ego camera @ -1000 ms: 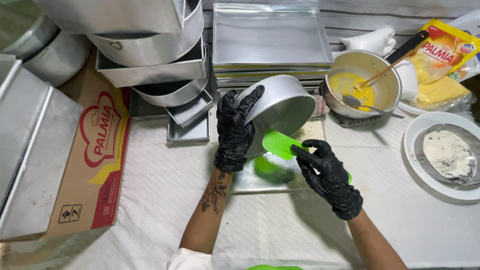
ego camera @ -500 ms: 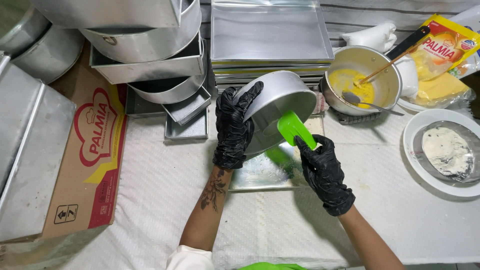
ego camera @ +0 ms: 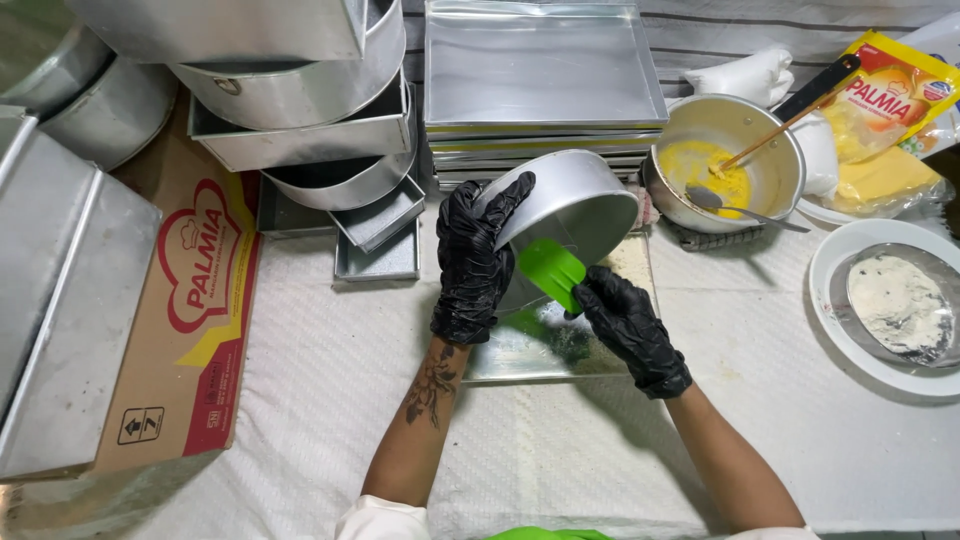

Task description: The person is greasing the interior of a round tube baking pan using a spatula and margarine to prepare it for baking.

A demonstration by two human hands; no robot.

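Bench: white textured cloth over the bench (ego camera: 300, 400), open room in the near half and to the near right.
Left hand: black-gloved left hand (ego camera: 472, 262), fingers spread and curled over the rim of the round aluminium cake tin (ego camera: 575, 205).
Right hand: black-gloved right hand (ego camera: 628, 325), fingers pinched on the handle of the flat green plastic scraper (ego camera: 551, 270).
Tin: held above the bench, tilted on edge, smooth outer wall toward the camera; opening faces down and away.
Scraper: long axis runs from lower right to upper left, blade touching the tin's lower wall.
Beneath: shiny rectangular metal tray (ego camera: 530, 345) lying flat under both hands.
Left edge: flattened brown cardboard box (ego camera: 170, 330).
Right: white round plate (ego camera: 850, 330) bearing a floured tin.
Far: metal saucepan (ego camera: 770, 175) of yellow fat; stacked rectangular baking trays (ego camera: 540, 70); nested aluminium tins (ego camera: 300, 110).
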